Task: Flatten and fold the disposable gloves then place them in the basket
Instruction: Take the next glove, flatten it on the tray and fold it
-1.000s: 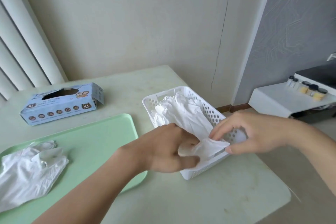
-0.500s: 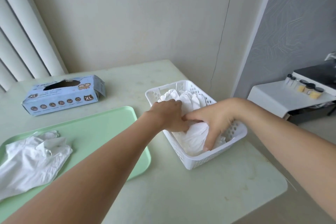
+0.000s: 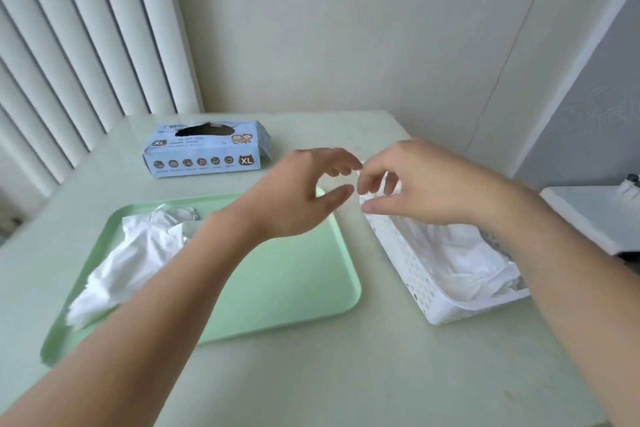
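Hovering empty with fingers loosely apart, left hand (image 3: 298, 198) and right hand (image 3: 426, 184) hang over the white perforated plastic basket (image 3: 412, 274) of folded white gloves (image 3: 460, 253).

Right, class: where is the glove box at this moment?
In the head view the glove box lies on the table's far left, just behind the green tray, near the blinds.

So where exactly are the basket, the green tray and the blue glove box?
basket (image 3: 412, 265): head view, on its perforated white side wall.
green tray (image 3: 294, 274): head view, on a bare stretch of its flat base.
blue glove box (image 3: 204, 161): head view, on its printed front face.
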`<state>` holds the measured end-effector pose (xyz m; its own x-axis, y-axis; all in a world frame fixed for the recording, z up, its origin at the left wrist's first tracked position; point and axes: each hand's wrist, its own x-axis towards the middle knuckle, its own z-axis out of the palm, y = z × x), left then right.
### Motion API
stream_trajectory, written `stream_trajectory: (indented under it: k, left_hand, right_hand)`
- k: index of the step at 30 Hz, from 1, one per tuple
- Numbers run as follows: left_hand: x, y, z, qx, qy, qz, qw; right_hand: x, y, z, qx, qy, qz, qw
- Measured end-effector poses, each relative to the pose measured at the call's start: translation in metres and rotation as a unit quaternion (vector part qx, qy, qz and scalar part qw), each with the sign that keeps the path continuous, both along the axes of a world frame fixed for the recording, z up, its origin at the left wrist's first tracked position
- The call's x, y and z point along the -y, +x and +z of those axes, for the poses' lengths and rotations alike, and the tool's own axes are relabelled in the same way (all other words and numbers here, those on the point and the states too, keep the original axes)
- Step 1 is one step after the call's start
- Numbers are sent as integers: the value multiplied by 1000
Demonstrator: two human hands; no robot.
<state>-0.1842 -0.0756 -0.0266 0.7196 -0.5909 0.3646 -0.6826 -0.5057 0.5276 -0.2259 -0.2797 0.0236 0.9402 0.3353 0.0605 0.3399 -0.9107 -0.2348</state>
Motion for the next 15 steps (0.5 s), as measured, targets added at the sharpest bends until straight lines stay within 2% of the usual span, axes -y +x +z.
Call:
stream_trajectory:
  k: [2,3,7,9,12,15]
  left_hand:
    - [-55,-3,-5,5,-44,77,996]
    - [-86,-6,-11,5,-56,126,990]
    - [-180,-26,-49,-3,-45,326,944]
    - [-206,-41,-71,-15,-18,393,919]
    - [-221,-64,-99,-84,-24,404,910]
    - [-221,-75,-113,-108,-53,392,912]
  right_hand:
    - [-56,-3,-15,-17,117,61,991]
    - [-90,-3,-29,-34,139,91,986]
    - [-201,-1,-94,-13,138,122,983]
    - [-236,1,-119,6,125,112,986]
    - [-261,12,-149,11,116,67,991]
    - [-253,28,-167,1,227,35,973]
